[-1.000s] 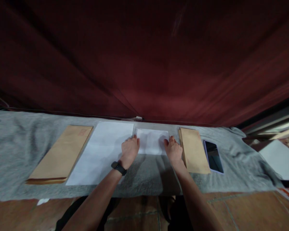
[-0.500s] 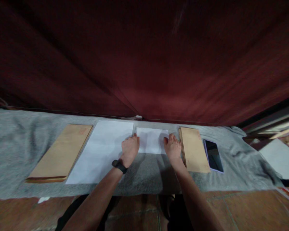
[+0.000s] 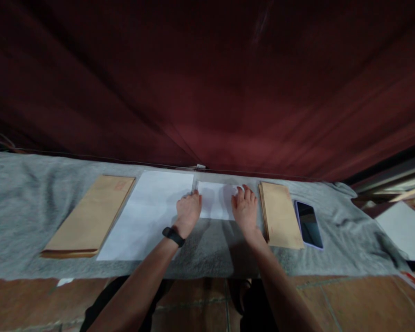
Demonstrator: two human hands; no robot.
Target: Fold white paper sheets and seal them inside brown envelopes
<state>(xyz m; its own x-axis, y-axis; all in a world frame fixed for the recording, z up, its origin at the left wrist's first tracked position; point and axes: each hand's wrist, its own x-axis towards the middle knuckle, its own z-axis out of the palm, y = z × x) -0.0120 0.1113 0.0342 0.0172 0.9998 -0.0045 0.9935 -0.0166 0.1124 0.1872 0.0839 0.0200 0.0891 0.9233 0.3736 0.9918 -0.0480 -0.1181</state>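
Observation:
A small white sheet of paper (image 3: 216,202), which looks folded, lies on the grey cloth in front of me. My left hand (image 3: 188,213), with a black band on its wrist, is closed at the paper's left edge, the fingers curled and the thumb along that edge. At the right end, my right hand (image 3: 245,210) rests with its fingers apart and stretched over the paper's corner. Left of my left hand is a larger stack of white paper (image 3: 145,212), partly under that wrist. Smaller brown envelopes (image 3: 281,214) sit just right of my right hand.
Larger brown envelopes (image 3: 90,214) lie at the far left. A phone (image 3: 309,224) in a purple case is beside the small envelopes. Grey cloth (image 3: 352,230) covers the bench, with a dark red curtain (image 3: 207,92) behind it. Tiled floor (image 3: 193,309) shows below.
My right hand's fingers have uncurled and spread out over the paper's right end. My left hand stays at the left edge. The whole view has shifted slightly.

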